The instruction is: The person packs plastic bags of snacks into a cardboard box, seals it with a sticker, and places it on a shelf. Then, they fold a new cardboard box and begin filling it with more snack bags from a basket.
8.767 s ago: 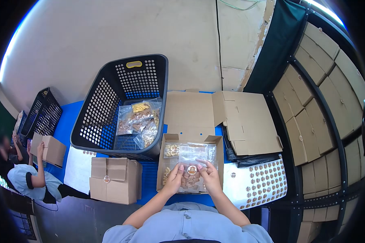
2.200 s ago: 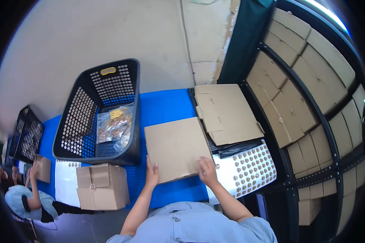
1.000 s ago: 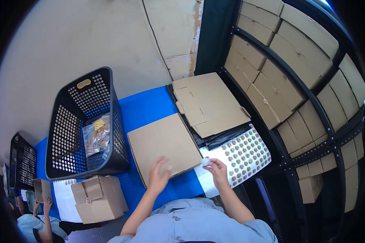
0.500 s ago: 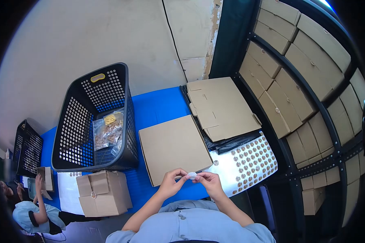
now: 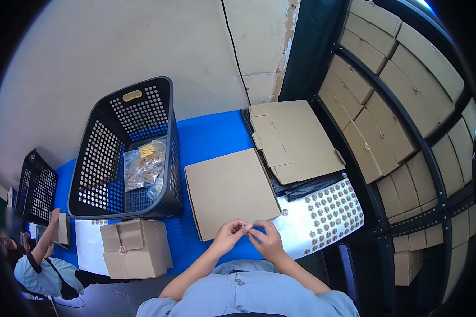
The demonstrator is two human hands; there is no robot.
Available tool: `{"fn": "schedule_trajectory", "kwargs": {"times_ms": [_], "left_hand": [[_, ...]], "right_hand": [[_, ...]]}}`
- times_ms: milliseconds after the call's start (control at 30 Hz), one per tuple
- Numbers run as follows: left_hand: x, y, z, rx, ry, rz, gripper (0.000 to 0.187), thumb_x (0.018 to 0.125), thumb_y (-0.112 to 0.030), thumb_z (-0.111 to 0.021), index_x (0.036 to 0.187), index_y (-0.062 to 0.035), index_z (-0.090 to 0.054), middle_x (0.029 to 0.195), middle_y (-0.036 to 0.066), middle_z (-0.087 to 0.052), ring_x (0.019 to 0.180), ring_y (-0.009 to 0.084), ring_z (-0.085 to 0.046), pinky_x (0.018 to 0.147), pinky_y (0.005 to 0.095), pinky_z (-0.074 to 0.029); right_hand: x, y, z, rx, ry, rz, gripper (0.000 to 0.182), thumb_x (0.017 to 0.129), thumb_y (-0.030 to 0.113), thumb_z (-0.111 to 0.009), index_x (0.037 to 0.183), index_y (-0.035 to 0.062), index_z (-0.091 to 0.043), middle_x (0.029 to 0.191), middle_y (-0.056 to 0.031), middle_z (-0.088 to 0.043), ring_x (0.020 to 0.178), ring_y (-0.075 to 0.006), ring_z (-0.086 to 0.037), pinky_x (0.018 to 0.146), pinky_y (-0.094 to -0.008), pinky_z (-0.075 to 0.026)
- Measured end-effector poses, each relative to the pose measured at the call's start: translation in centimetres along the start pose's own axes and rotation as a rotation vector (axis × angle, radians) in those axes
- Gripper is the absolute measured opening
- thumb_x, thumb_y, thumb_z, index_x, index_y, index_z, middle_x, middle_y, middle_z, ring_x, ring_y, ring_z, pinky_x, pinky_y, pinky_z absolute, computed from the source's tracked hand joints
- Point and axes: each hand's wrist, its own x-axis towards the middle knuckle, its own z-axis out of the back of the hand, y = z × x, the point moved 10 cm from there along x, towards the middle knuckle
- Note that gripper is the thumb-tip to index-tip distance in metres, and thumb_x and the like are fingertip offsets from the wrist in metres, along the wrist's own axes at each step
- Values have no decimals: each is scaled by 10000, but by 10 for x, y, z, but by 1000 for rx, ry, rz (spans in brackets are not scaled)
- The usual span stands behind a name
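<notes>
My left hand [image 5: 227, 237] and my right hand [image 5: 267, 242] meet fingertip to fingertip over the front edge of a flat brown cardboard box [image 5: 230, 193]. Both are closed in a pinch on a small pale round sticker [image 5: 248, 227], mostly hidden by the fingers. The box lies shut on the blue table. To the right of my right hand is a shiny white sheet of round stickers [image 5: 296, 232], with rows left on its right part and a single sticker near its left edge.
A black perforated basket [image 5: 177, 158] holds clear bags [image 5: 145, 164] of parts. Closer to me stands a sealed carton [image 5: 143, 251]. Flattened cardboard [image 5: 296, 140] lies on black plastic behind the sheet. Shelves of boxes [image 5: 381, 140] rise at right; a co-worker [image 5: 50, 272] is at far left.
My fingertips have drawn together and now cover most of the sticker. My right hand has turned inward. The co-worker's arm at the left has shifted.
</notes>
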Motion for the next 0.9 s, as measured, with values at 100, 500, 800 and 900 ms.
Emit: {"fn": "schedule_trajectory", "kwargs": {"times_ms": [100, 500, 800, 900], "left_hand": [[-3, 2, 17, -152, -103, -13, 194, 922, -174, -613, 978, 9, -639, 937, 68, -664, 854, 120, -610, 816, 273, -488], [-1, 33, 36, -166, -233, -3, 316, 910, -204, -623, 1168, -20, -621, 1267, 105, -573, 1144, 181, -536, 978, 324, -416], [11, -21, 75, 553, -420, -325, 295, 885, -150, -583, 1178, -116, -594, 1329, 155, -464, 1271, 333, -421, 1056, 455, -335], [22, -15, 66, 766, -412, -352, 310, 889, -176, -566, 1194, -123, -579, 1359, 165, -422, 1305, 359, -366, 1088, 496, -276]], "right_hand": [[-2, -8, -2, 56, -21, -90, 223, 755, 75, -739, 959, 34, -659, 931, -100, -613, 782, -223, -626, 682, -321, -521], [-76, -101, -93, 968, 26, -956, 176, 892, 164, -648, 939, -6, -639, 840, -66, -656, 708, -119, -603, 666, -242, -492], [-118, -117, -111, 1000, 36, -1320, 255, 890, 247, -647, 954, 2, -618, 810, -81, -640, 665, -146, -618, 607, -247, -509], [-123, -116, -120, 988, 50, -1350, 285, 881, 278, -659, 951, 5, -615, 816, -81, -638, 659, -148, -620, 606, -251, -512]]}}
